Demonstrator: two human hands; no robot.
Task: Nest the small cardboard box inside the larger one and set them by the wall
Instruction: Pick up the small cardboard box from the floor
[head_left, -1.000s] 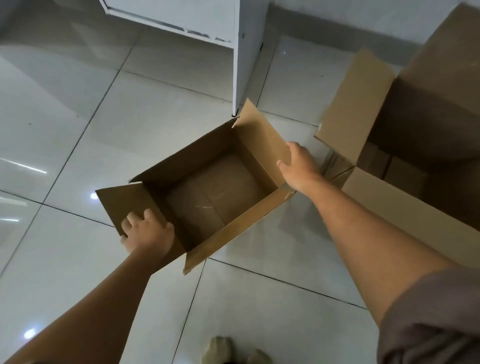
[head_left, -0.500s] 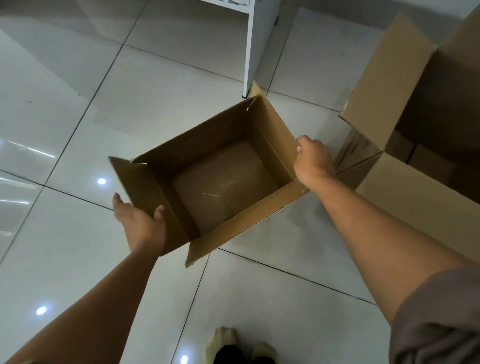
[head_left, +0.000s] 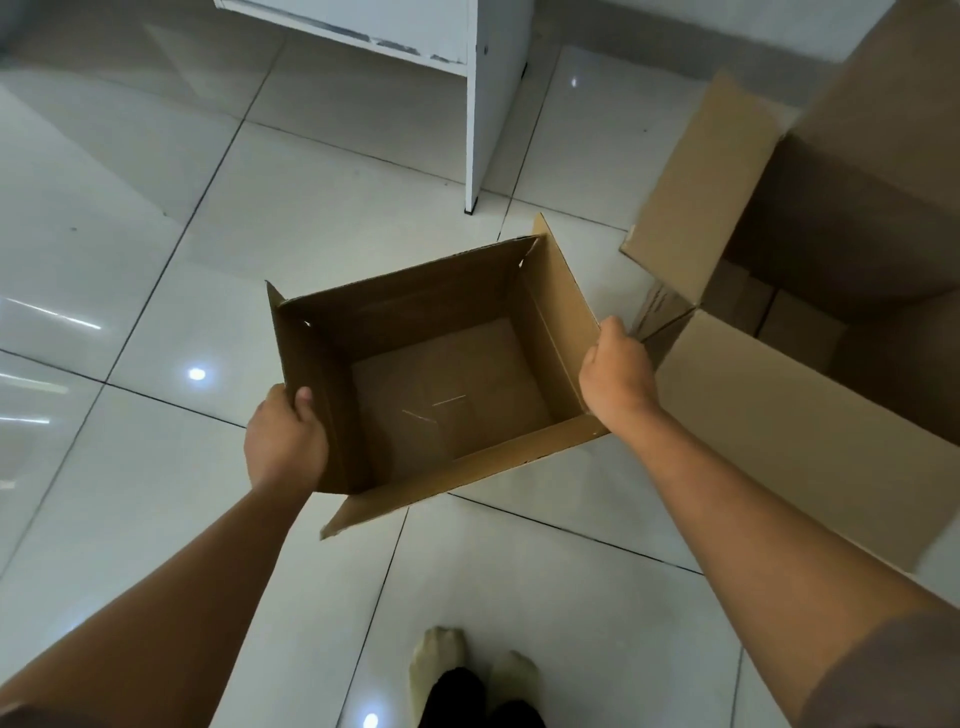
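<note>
The small cardboard box (head_left: 447, 395) is open and empty, held above the tiled floor with its opening facing up at me. My left hand (head_left: 283, 441) grips its left side flap, thumb over the edge. My right hand (head_left: 615, 374) grips the right wall from outside. The larger cardboard box (head_left: 810, 415) stands open on the floor at the right, its flaps raised, just beyond my right hand.
A white cabinet (head_left: 483, 104) stands on the floor behind the small box. Glossy white floor tiles (head_left: 156, 260) spread to the left and front. My feet (head_left: 467, 675) are at the bottom. The wall base (head_left: 649, 31) runs along the top right.
The small box has been lifted off the floor and levelled. My left hand moved from under the left flap to gripping it, folding the flap upright.
</note>
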